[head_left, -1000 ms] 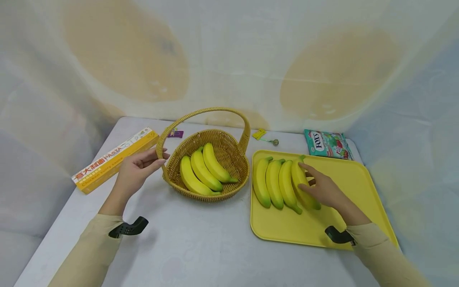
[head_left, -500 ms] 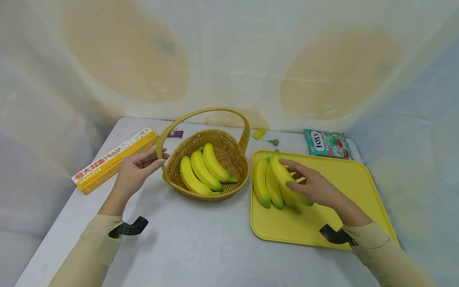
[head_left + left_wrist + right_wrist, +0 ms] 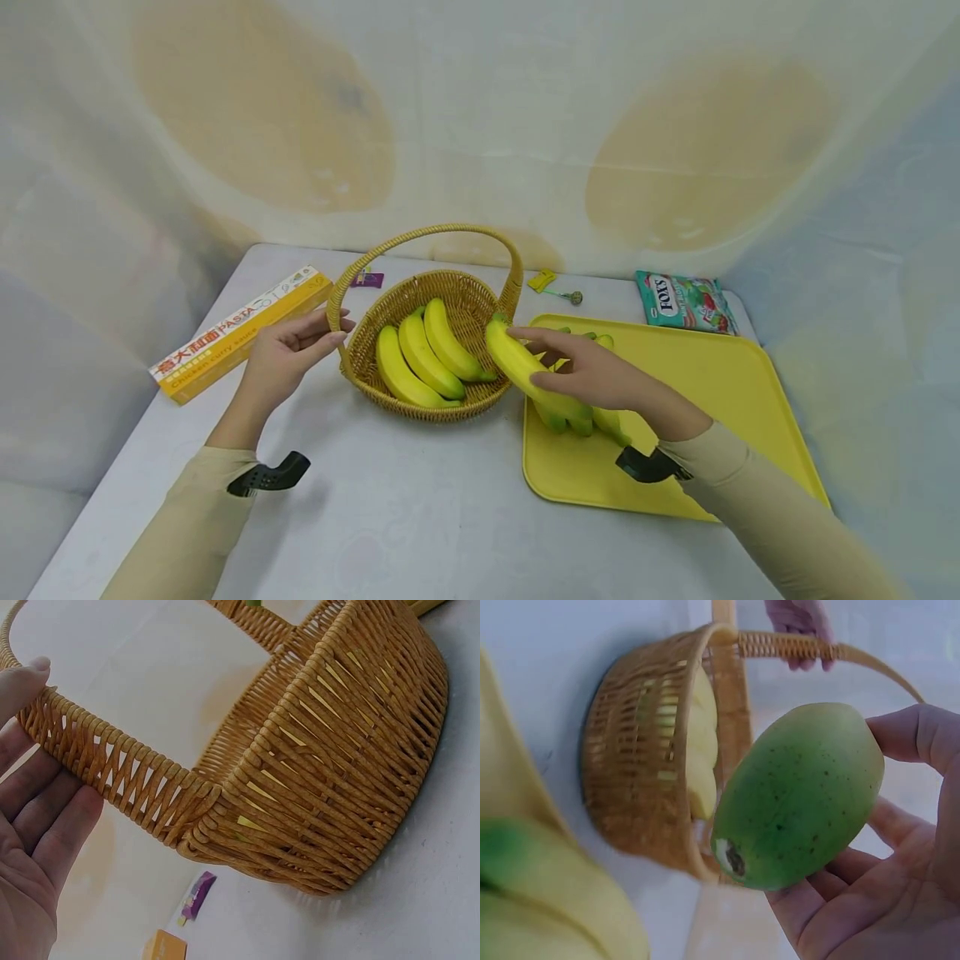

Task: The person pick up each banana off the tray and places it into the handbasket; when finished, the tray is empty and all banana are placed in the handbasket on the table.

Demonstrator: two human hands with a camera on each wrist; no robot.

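- The right hand [image 3: 592, 379] holds one banana [image 3: 525, 367], with the thumb on one side and the fingers wrapped around the other.
- This banana is up in the air, between the right rim of the basket [image 3: 435, 400] and the left edge of the yellow tray [image 3: 720, 392].
- In the right wrist view, the green end of the banana [image 3: 799, 795] sits in the curled fingers [image 3: 915, 735].
- The left hand [image 3: 288, 354] touches the basket handle [image 3: 337, 292] on its left side. The fingers are almost straight and rest along the handle. The thumb tip [image 3: 26, 675] lies on top of it.
- The basket stands near the middle of the tabletop [image 3: 390, 517]. Three bananas [image 3: 420, 354] lie inside it, side by side.
- More bananas [image 3: 592, 417] lie on the left part of the tray, partly hidden under the right hand.
- A long yellow pasta box [image 3: 240, 329] lies near the left edge of the tabletop.
- A candy bag [image 3: 686, 302] lies at the far right corner.
- A small purple packet [image 3: 367, 280] and a small yellow tag [image 3: 542, 279] lie near the far edge, behind the basket.
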